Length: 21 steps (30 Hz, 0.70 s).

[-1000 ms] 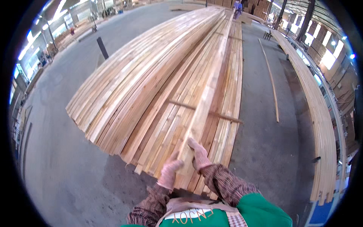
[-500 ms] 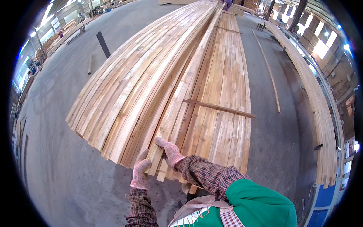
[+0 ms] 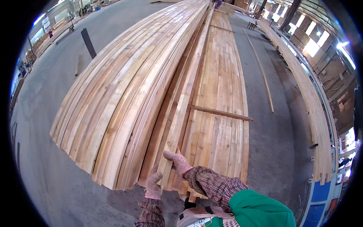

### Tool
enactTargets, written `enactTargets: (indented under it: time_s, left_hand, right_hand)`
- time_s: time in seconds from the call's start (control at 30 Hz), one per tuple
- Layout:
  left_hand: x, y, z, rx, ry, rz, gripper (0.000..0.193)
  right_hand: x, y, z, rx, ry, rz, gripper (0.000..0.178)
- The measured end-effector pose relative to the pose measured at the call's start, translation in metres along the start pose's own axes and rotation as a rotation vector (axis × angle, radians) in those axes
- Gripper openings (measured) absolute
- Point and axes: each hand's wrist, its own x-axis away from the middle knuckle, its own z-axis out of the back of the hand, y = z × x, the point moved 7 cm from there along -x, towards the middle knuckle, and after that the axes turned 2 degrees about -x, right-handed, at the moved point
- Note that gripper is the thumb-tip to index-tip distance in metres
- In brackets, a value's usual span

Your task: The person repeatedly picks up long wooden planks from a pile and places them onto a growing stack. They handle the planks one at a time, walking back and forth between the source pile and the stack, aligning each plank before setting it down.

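Pale long wooden plank point(image 3: 181, 125) lies atop big timber stack point(image 3: 124, 102), near end at stack's edge. Left hand point(image 3: 153, 185) and right hand point(image 3: 177, 163), pink-gloved, each closed around plank end. Step: shifting plank sideways. Next, likely steady 2-handed slide, avoiding thin cross batten point(image 3: 221, 112).

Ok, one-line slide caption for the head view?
Two gloved hands, left hand and right hand, grip the near end of a long plank on a lumber stack.

Two gloved hands, left hand point(image 3: 153, 186) and right hand point(image 3: 178, 163), at lower centre; one crosswise stick point(image 3: 220, 113) mid-frame; one loose strip point(image 3: 259, 70) upper right.
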Motion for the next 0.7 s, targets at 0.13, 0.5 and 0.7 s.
enactTargets:
  time_s: [0.13,0.5,0.7]
  left_hand:
    - [0.004,-0.003,0.006,0.003,-0.001,-0.031,0.079]
    - [0.005,-0.044,0.052,0.157,0.123,-0.067,0.061]
    - [0.021,-0.121,0.098,0.517,0.484,-0.017,0.036]
  right_hand:
    - [0.001,0.011,0.000,-0.042,-0.014,0.010,0.099]
    - [0.000,0.040,-0.004,-0.112,-0.079,0.082,0.085]
    - [-0.027,0.091,0.031,0.174,-0.003,-0.148,0.082]
